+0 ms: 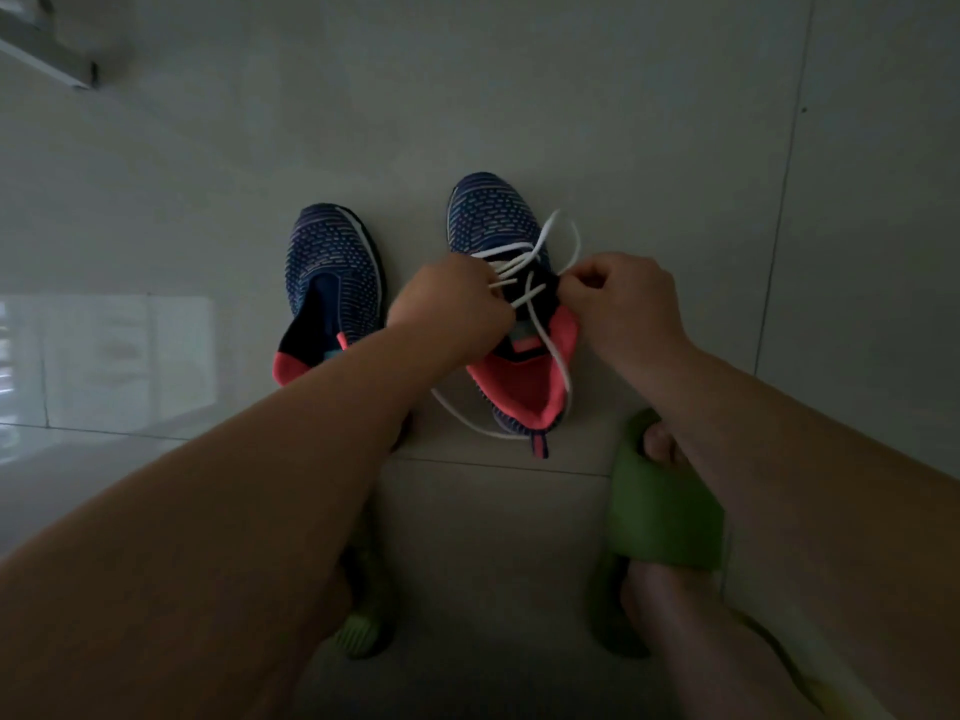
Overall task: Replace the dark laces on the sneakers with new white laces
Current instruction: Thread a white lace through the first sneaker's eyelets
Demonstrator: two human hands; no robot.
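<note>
Here, near the middle of the frame, two navy knit sneakers with coral collars stand side by side on the pale tiled floor (519, 522), toes pointing toward the top of the picture. The right sneaker (493, 215), just right of centre, carries a white lace (540, 246) crossed through its upper eyelets, with loose ends trailing over the collar and down onto the floor at its lower left. The left hand (449, 309) is curled at the shoe's left edge, fingers pinching the lace strands; the right hand (623, 298) is curled at the shoe's right edge, fingertips pinching the lace there. The left sneaker (332, 262), left of centre, stands apart from both hands and shows no lace. In the lower right, a foot wears a green slide sandal (660, 517)
</note>
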